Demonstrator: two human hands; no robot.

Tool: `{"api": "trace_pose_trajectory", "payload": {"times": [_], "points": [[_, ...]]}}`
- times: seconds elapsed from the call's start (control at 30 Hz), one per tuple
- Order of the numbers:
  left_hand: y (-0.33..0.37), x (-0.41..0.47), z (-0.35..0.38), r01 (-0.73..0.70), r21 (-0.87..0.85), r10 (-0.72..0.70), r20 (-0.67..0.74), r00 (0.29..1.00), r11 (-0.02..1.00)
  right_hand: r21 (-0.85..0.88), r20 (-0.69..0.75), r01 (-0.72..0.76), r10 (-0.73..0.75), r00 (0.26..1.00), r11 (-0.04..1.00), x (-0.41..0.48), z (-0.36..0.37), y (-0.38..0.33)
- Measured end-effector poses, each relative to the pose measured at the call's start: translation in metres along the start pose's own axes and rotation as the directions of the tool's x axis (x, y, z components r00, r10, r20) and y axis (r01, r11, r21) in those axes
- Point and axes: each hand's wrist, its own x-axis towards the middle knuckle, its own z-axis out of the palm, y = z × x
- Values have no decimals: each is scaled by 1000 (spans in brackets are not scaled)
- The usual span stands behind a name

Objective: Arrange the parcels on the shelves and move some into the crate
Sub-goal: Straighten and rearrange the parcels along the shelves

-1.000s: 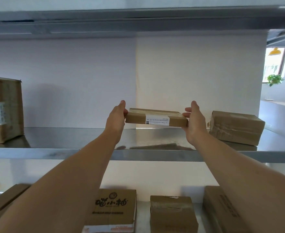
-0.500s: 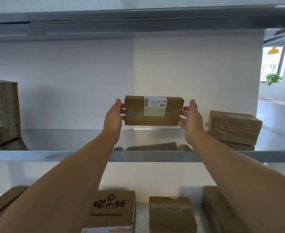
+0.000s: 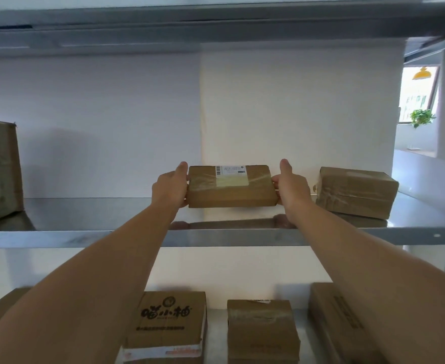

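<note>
Thumbs point up while the fingers of the left hand [image 3: 170, 189] and the right hand [image 3: 292, 190] curl round the short ends of a flat labelled parcel [image 3: 232, 193]. They grip it upright over the steel shelf [image 3: 84, 239], near a taped parcel [image 3: 355, 191] to its right.

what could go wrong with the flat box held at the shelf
The flat brown cardboard parcel is held only at its short ends by the left hand and right hand; it might slip onto the grey metal shelf. Left standing on its thin edge, it may topple. The right hand is near the taped brown parcel and could nudge it.
</note>
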Motion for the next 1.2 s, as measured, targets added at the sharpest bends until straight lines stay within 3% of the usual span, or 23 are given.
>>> {"api": "trace_pose_trajectory", "payload": {"times": [0.23,0.47,0.67,0.9,1.2], "points": [[0,-14,3,-14,349,0,41,999,937,-177,38,-50,57,998,983,-4,-2,4],[2,-27,9,-22,451,-24,94,995,892,-278,25,-35,44,999,960,-13,-6,1],[11,-46,7,-54,430,-5,136,991,901,-286,71,-27,49,996,958,-22,-5,-3],[11,-75,0,-194,357,148,154,977,914,-327,127,82,-43,991,942,-53,-17,-8],[19,-152,12,-232,229,181,222,958,945,-330,112,100,-66,991,939,-103,-51,2]]}}
